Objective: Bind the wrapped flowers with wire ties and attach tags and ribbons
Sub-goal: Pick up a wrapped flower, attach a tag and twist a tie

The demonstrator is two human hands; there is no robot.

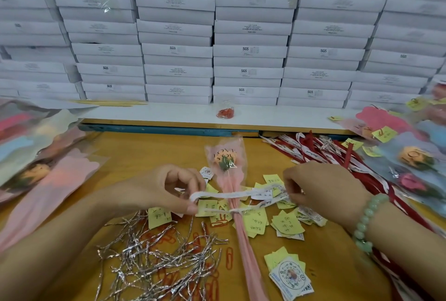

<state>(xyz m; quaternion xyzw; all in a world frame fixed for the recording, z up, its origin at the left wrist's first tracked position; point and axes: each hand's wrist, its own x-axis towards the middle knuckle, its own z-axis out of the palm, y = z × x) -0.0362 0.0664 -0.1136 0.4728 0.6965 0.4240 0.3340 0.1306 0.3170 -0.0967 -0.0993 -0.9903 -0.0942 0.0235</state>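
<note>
A pink wrapped flower (225,163) lies in the middle of the yellow bench (144,151), its top pointing away from the person. A white ribbon (231,195) goes across its thin part. The left hand (178,189) pinches the ribbon's loop on one side. The right hand (321,189) pinches the ribbon on the other side. Little yellow tags (287,223) lie all around the flower. A heap of shiny silver wire ties (156,257) sits near the left arm. White boxes (248,52) are stacked behind.
</note>
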